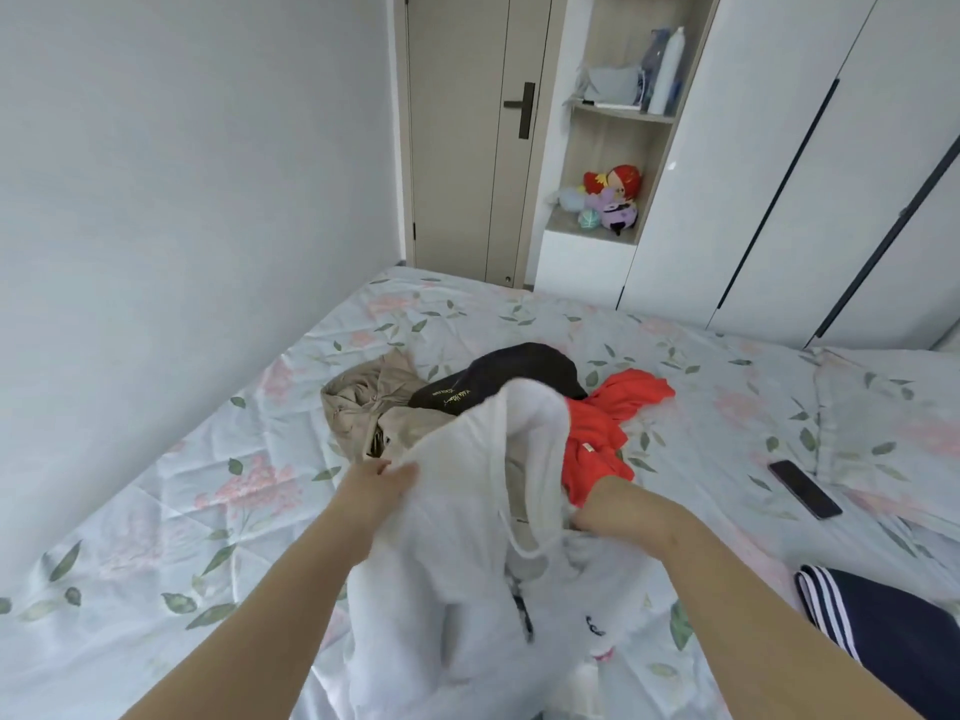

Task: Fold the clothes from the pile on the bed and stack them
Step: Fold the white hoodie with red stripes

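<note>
Bedsheet point(156, 511) spreads wide left of the pile point(467, 392); left hand point(382, 480) and right hand point(610, 517) grip white hoodie point(447, 563); shelf point(563, 223) holds plush toys point(615, 200).

Both forearms bare from wrist to elbow; left hand point(383, 478) left of the white garment point(441, 563), right hand point(615, 518) right of it, both bare.

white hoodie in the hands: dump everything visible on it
The white hoodie looks fleecy and soft, with a hood on top, a white drawstring and small dark marks low down. It is unfolded, bunched, held up over the bed. The left hand and right hand each grip its upper part; the rest drapes down.
</note>
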`<action>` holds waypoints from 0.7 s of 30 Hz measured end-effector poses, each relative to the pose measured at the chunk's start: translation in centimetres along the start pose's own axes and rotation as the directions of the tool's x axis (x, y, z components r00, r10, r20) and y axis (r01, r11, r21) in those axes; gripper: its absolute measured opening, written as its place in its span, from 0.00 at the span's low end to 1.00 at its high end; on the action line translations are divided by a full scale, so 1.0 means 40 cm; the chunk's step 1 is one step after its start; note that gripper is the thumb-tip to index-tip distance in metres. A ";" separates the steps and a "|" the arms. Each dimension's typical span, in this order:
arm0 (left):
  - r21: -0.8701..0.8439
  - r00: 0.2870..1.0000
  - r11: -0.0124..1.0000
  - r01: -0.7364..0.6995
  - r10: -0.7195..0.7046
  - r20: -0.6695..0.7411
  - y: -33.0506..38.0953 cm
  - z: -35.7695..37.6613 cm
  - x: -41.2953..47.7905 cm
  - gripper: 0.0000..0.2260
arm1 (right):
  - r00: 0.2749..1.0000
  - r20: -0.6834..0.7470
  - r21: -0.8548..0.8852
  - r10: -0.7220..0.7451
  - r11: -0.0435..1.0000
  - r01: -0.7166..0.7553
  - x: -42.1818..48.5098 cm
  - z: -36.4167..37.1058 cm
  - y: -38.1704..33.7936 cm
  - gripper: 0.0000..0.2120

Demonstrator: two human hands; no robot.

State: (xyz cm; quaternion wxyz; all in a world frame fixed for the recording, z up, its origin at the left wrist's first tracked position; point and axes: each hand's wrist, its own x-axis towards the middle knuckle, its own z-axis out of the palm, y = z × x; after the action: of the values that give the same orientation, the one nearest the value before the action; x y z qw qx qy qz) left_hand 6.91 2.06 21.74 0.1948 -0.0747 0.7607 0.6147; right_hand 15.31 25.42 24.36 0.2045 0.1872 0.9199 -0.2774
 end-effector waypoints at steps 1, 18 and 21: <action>0.010 1.000 1.000 0.018 -0.018 0.017 -0.008 0.004 -0.002 0.06 | 0.997 -0.068 0.091 0.022 0.996 -0.015 0.002 -0.018 0.003 0.12; 0.065 0.799 0.799 -0.598 0.600 -0.024 0.285 -0.090 0.033 0.12 | 0.750 -0.641 0.421 -0.160 0.744 0.519 -0.108 -0.238 -0.090 0.24; -0.119 0.726 0.717 -0.687 0.680 -0.102 0.393 -0.098 -0.004 0.06 | 0.677 -0.725 0.558 -0.130 0.465 0.687 -0.146 -0.296 -0.131 0.11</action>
State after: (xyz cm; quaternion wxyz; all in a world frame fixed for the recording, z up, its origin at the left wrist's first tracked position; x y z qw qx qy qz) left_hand 0.69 1.91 36.70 -0.0712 0.1816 0.6912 0.6959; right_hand 14.62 26.96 38.47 -0.2772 0.0917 0.7205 -0.6290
